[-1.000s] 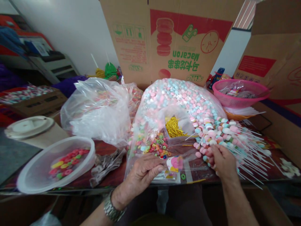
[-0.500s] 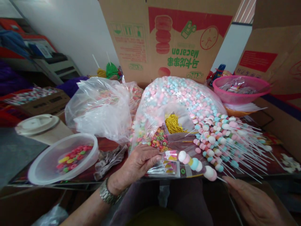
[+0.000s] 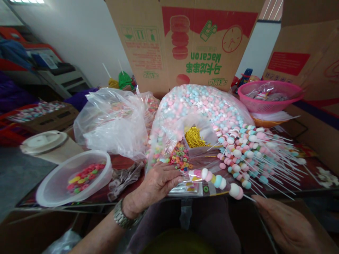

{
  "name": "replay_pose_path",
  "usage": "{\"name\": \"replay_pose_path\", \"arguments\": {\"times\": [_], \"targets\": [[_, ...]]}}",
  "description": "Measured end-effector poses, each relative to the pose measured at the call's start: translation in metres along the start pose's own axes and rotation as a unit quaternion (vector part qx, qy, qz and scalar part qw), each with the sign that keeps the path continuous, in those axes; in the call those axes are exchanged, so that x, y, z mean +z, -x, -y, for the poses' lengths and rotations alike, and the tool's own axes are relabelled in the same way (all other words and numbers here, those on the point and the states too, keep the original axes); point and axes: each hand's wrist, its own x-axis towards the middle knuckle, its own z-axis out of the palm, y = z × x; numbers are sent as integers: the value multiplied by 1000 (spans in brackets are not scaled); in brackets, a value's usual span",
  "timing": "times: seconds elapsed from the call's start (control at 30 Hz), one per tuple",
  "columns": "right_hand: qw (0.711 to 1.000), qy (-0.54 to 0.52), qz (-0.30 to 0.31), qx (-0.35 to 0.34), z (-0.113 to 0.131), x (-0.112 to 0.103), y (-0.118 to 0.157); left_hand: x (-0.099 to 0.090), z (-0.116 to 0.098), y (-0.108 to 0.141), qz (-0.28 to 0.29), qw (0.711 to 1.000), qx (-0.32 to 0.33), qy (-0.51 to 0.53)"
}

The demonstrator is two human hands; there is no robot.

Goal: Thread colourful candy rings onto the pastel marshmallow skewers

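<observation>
My right hand (image 3: 287,220), at the lower right, pinches the white stick of a marshmallow skewer (image 3: 234,191). The skewer lies slanted, with white, pink, yellow and blue marshmallows threaded along it. Its far end points left, toward my left hand (image 3: 161,181). There, thumb and fingers close on the end of a clear printed plastic bag (image 3: 195,173), which meets the skewer's tip; how far it covers the marshmallows is hard to make out. Beneath lies a stack of similar flat bags (image 3: 186,189). A green ring candy (image 3: 206,189) sits beside the stack.
Finished-looking skewers (image 3: 249,151) pile up at right. Behind stand a big bag of marshmallows (image 3: 196,98), a box of gold twist ties (image 3: 196,137) and a pink basket (image 3: 267,100). At left are a plastic bowl (image 3: 50,187), a lidded cup (image 3: 57,151) and a clear bag (image 3: 116,130).
The skewer has shifted slightly up, and its left tip now meets the printed bag more closely. My right hand moved a little with it. The whole view has shifted slightly.
</observation>
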Motion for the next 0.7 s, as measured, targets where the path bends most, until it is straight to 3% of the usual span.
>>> {"name": "replay_pose_path", "arguments": {"times": [0.2, 0.27, 0.43, 0.57, 0.63, 0.7], "targets": [[993, -20, 3, -114, 11, -8, -18, -5, 1, -4, 22, 999, 17, -46], [993, -13, 9, -121, 13, -7, -20, -4, -1, -7, 33, 996, 39, -70], [996, -72, 57, 2, 10, 18, -10, 3, 0, -20, 46, 989, 100, -99], [961, -184, 157, 132, 12, 37, -6, 9, 13, -28, 45, 989, 98, -100], [936, -238, 173, 191, 17, 46, -5, 17, 19, -27, -12, 993, 59, -101], [910, -292, 166, 241, 24, 59, -2, 31, 19, -20, -138, 987, -29, -73]]}}
